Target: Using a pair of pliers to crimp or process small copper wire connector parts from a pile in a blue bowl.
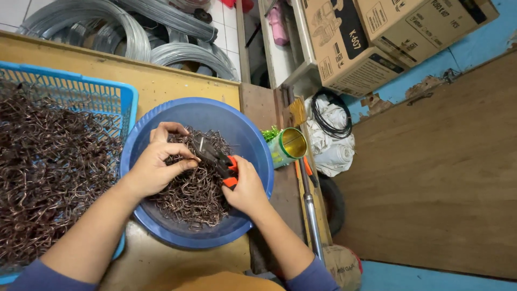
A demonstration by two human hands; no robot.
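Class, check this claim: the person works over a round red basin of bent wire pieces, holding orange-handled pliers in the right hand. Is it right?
Not quite. The head view shows the basin is blue, not red. The rest holds: it is round, holds bent wire pieces, and the right hand holds orange-handled pliers.

Two bare hands work here: one left hand [156, 164] and one right hand [246, 188]. There is one pair of orange-handled black pliers [218, 160], one round blue plastic basin [253, 137], one blue plastic lattice basket [116, 97], one green open tin can [288, 145] and two brown cardboard boxes [344, 48]. The dark bent wire hooks [48, 161] are too many to count. At least three grey wire coils [107, 27] show.
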